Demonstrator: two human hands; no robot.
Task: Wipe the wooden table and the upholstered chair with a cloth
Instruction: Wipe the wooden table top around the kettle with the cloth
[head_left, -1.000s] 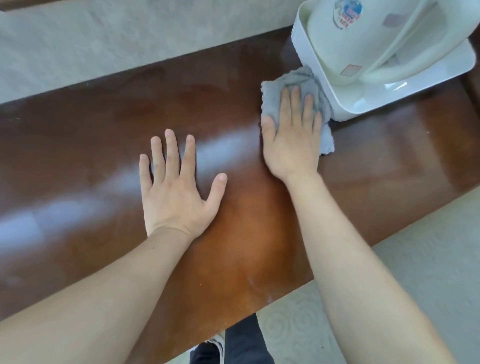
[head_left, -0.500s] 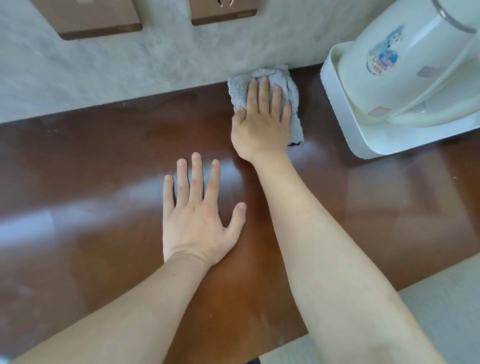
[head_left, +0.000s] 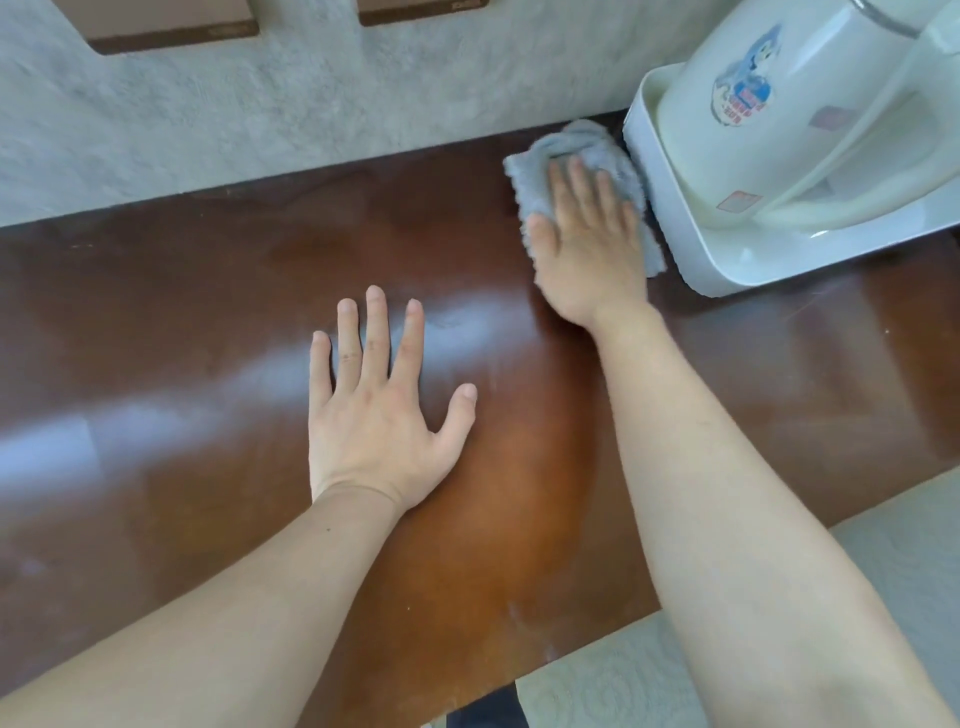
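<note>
A glossy dark brown wooden table (head_left: 182, 322) fills most of the view. My right hand (head_left: 587, 244) lies flat on a grey cloth (head_left: 576, 143), pressing it onto the table's far right part, close to the wall and touching the white tray. The hand is blurred. My left hand (head_left: 374, 415) rests palm down on the table's middle with fingers spread and holds nothing. No upholstered chair is in view.
A white tray (head_left: 691, 260) holding a cream electric kettle (head_left: 779, 119) stands at the far right. A grey textured wall (head_left: 260, 114) runs along the table's back edge, with two brown panels at the top. Pale patterned floor (head_left: 613, 680) shows below the near edge.
My right hand has slid the cloth to the right along the back edge, up against the white tray. My left hand has stayed flat on the table.
</note>
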